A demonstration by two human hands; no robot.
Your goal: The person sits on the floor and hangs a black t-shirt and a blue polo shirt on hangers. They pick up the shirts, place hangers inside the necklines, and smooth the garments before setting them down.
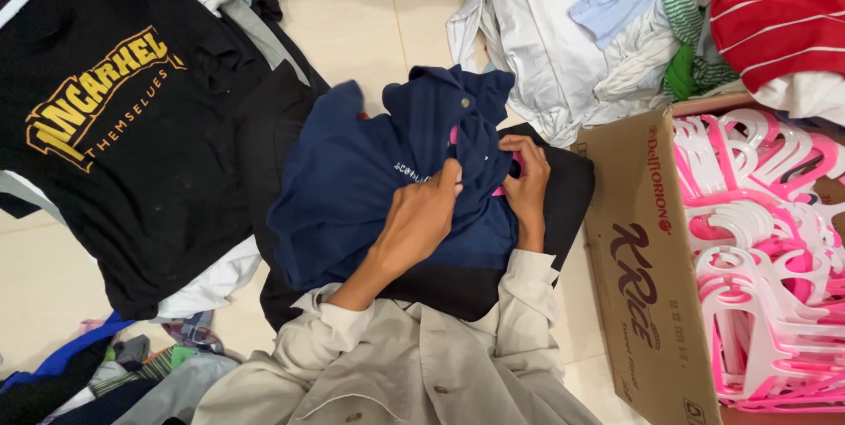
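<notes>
From the head camera, a navy polo shirt [370,179] lies on the person's lap over a black garment [554,196]. The left hand [421,218] pinches the shirt's placket; the right hand [525,180] grips a pink hanger [506,186] pushed under the collar, mostly hidden by cloth. Just right of the shirt stands a cardboard box [642,284] of pink and white hangers [766,249], cut off by the frame. Left of the shirt lies a black printed T-shirt [114,126]. Above it, bare tiled floor [352,11] stays open beside a laundry heap [598,29].

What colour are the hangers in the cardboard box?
Pink and white plastic hangers, seen in the head view.
</notes>
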